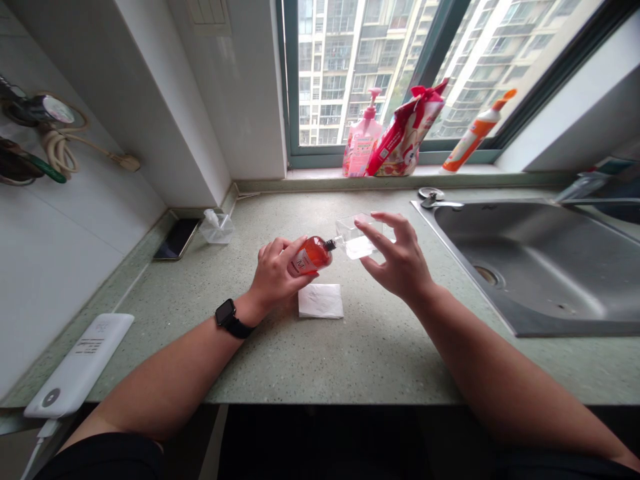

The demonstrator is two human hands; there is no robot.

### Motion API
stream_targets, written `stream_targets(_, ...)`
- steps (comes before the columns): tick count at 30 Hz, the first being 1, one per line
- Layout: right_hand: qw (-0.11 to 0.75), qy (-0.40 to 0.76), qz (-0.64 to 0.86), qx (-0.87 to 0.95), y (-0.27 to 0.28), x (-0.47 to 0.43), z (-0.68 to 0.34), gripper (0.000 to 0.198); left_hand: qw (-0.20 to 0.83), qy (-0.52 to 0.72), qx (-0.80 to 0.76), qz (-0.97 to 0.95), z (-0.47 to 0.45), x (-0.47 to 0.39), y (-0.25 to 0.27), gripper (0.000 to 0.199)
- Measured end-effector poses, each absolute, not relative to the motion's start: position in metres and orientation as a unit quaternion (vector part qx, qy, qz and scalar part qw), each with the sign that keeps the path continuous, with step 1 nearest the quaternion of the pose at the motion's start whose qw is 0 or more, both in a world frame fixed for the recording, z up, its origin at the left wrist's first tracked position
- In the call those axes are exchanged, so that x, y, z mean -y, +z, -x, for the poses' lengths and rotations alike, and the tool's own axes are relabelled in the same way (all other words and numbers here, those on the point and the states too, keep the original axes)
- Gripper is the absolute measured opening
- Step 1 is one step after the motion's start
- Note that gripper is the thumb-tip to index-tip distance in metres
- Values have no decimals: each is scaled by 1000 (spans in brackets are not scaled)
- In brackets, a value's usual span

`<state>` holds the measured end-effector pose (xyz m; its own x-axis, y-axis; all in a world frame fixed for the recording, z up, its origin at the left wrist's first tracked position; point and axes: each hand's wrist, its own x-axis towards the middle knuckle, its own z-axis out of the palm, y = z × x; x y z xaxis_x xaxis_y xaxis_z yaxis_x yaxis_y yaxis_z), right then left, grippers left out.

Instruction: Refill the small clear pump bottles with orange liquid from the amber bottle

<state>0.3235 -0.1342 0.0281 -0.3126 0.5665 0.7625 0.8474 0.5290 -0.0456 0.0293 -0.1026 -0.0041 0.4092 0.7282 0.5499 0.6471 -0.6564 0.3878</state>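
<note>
My left hand (pixel 277 270) is wrapped around a bottle of red liquid (pixel 316 255) with a white label. The bottle is tilted, its black-ringed neck pointing right at a clear plastic box (pixel 345 230). My right hand (pixel 400 257) has its thumb and fingers around the right side of that box. A bright white patch shows low in the box; I cannot make out what it is. Just below the bottle, a folded white tissue (pixel 321 301) lies flat on the speckled green counter (pixel 360 363).
At the left are a phone (pixel 177 238), a small clear container (pixel 217 228) and a white power bank (pixel 80 365). A steel sink (pixel 550 267) is on the right. Along the windowsill stand a pink pump bottle (pixel 361 143), a red pouch (pixel 410 133) and an orange-white bottle (pixel 471 140).
</note>
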Motion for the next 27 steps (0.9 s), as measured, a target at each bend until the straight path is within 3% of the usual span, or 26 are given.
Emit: stream_targets(27, 393, -144, 449, 789, 26, 134, -324, 103, 66, 353, -414, -836, -29, 104, -3, 80)
